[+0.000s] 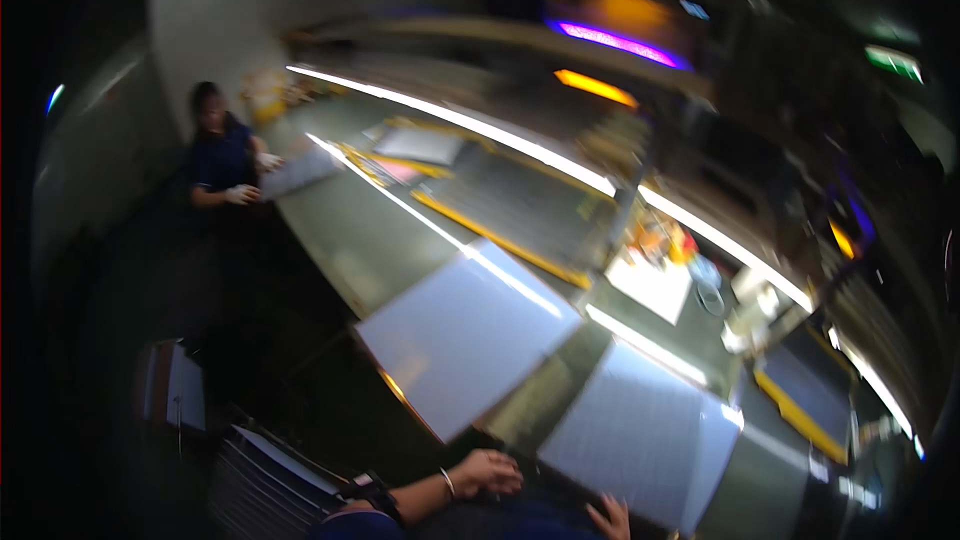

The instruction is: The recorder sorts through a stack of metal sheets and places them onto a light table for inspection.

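White sheets (470, 340) btwn right hand (610, 517) & far co-worker (222, 155).

Dim workshop, long bench lit in streaks.
A long grey-green worktable (360, 230) is crossed by bright white light strips (450, 120); a pale wall (200, 10) is seen at upper left, w/ purple (615, 40) & orange glowing lamps (595, 87) behind. Floor (130, 290) is left dark; picture blurred.

sheets: two sheets (470, 335) side by side on tabletop (345, 225) | left hand (487, 471) at near edge | co-worker (220, 155) far left
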`<state>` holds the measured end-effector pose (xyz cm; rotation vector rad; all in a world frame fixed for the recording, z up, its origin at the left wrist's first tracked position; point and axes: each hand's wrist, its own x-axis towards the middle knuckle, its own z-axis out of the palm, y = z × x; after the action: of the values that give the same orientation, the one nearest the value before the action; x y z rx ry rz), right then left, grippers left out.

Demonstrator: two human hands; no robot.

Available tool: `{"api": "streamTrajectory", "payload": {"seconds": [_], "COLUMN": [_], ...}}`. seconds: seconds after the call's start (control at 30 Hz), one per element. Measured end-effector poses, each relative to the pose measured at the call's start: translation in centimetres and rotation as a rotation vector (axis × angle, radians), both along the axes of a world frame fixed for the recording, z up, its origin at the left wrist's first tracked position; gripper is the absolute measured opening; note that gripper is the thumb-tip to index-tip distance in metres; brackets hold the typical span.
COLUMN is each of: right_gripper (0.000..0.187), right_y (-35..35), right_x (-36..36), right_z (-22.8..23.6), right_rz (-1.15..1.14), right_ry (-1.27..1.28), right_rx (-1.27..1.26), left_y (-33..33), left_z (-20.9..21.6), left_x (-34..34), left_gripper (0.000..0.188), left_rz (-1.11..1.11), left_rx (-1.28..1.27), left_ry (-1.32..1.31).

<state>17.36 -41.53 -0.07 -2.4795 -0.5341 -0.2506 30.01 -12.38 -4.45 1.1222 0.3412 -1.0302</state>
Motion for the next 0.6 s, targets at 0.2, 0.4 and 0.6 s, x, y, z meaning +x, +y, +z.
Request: {"api": "streamTrajectory", "payload": {"seconds": [0.2, 0.4, 0.6], "right_gripper": [0.033, 0.033, 0.033], "right_y": [-3.8, -2.6, -2.5], "right_x": [-1.0, 3.3, 5.1], "right_z": [-2.3, -0.8, 0.3], "right_rz": [-0.205, -0.226, -0.216], "right_ry": [0.077, 0.166, 0.264], "right_rx": [-0.003, -0.032, -0.027], "left_y": [0.7, 1.0, 2.1], "left_z": [-0.7, -3.4, -3.7], "left_x": [-1.0, -1.9, -4.3], "left_gripper": [0.028, 0.043, 0.041], "left_rz": [0.145, 0.232, 0.258], "left_rx": [-0.076, 0.049, 0.064], "left_ry": [-0.102, -0.235, -0.222]}}
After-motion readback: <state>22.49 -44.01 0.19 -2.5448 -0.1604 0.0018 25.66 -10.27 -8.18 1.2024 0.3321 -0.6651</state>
